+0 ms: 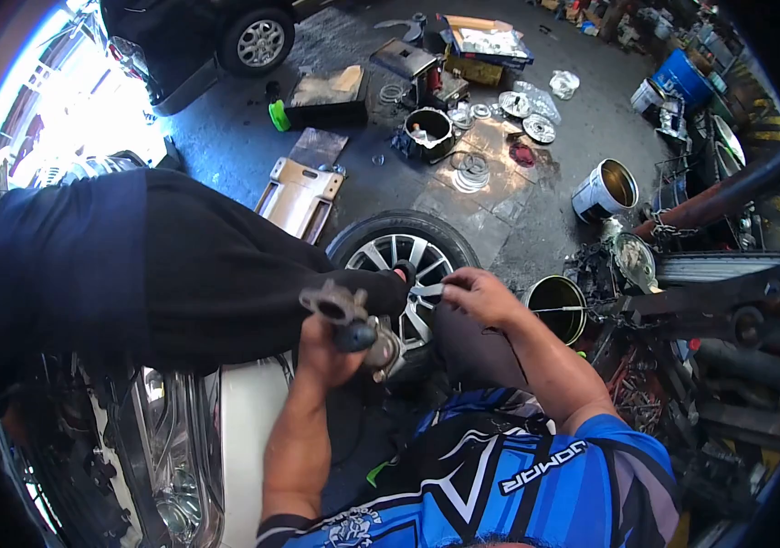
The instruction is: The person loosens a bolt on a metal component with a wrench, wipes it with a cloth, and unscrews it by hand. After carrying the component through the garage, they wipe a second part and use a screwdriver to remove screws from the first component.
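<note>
My left hand [321, 354] is closed round a metal car part with a flange [333, 303]; the flange has an opening in it and points away from me. A dark rounded piece [355, 338] and a second round metal end [384, 349] show on the same part. My right hand [483, 299], to the right of it, pinches a thin, flat, pale strip [428, 290] between thumb and fingers. The strip overlaps the spokes of a wheel [396, 247] lying on the floor behind it. The hands are apart.
A person in dark clothing [198, 265] reaches across from the left, close to my left hand. Below is an opened car front [248, 429]. Buckets [605, 190] and an oily tub [554, 301] stand right. Brake discs [539, 128], a bin [428, 132] and a creeper-like board [297, 196] lie ahead.
</note>
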A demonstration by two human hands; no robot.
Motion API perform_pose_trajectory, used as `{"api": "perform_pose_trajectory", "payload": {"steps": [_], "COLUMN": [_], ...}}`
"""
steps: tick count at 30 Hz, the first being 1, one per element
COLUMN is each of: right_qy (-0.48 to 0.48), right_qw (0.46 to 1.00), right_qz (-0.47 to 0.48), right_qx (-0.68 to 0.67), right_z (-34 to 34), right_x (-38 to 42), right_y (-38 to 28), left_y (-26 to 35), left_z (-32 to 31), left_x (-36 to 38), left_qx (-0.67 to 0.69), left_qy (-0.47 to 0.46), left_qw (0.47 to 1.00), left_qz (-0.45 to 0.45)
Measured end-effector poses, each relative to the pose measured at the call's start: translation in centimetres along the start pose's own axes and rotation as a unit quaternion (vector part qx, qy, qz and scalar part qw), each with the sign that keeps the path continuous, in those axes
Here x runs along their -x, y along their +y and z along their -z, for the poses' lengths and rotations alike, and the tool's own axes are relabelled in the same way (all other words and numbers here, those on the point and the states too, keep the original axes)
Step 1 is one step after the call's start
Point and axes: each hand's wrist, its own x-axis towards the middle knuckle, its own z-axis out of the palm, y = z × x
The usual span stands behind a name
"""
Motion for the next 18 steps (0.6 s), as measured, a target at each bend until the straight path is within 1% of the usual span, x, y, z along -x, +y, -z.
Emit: {"api": "perform_pose_trajectory", "payload": {"steps": [1,3,5,6,7,11,13,15,18], "right_qy": [0.019,0.069,0.126,0.154,0.178,0.183,0.183,0.184,0.141], "right_qw": [0.999,0.997,0.990,0.984,0.979,0.964,0.956,0.949,0.947], "right_qz": [-0.024,-0.032,-0.063,-0.086,-0.099,-0.181,-0.208,-0.229,-0.231], "right_qx": [-0.018,-0.016,-0.013,-0.009,-0.023,0.072,0.099,0.113,0.174], "right_z": [2.8,6.6,11.1,13.5,16.0,22.3,25.3,26.5,29.3], "right_x": [-1.5,-2.3,-2.5,-2.5,-2.1,2.5,3.6,4.9,5.3], "right_y": [0.2,0.4,1.7,2.3,1.8,2.2,-1.0,-3.0,-4.9], "left_y": [-0.9,-1.4,-0.7,-0.3,-1.2,-2.3,-0.1,0.1,-1.4], "left_z": [-0.8,-0.1,0.0,0.6,1.2,4.3,6.4,8.0,9.9], "left_x": [-3.0,-6.7,-10.6,-12.4,-14.1,-17.1,-20.4,-21.4,-22.0], "left_qx": [0.005,0.016,0.031,0.036,0.010,-0.002,0.002,0.008,-0.035], "left_qy": [-0.016,-0.047,-0.042,-0.050,-0.041,0.014,0.069,0.127,0.141], "left_qw": [1.000,0.998,0.993,0.984,0.984,0.986,0.986,0.983,0.982], "left_qz": [0.016,0.048,0.108,0.168,0.171,0.168,0.154,0.136,0.123]}}
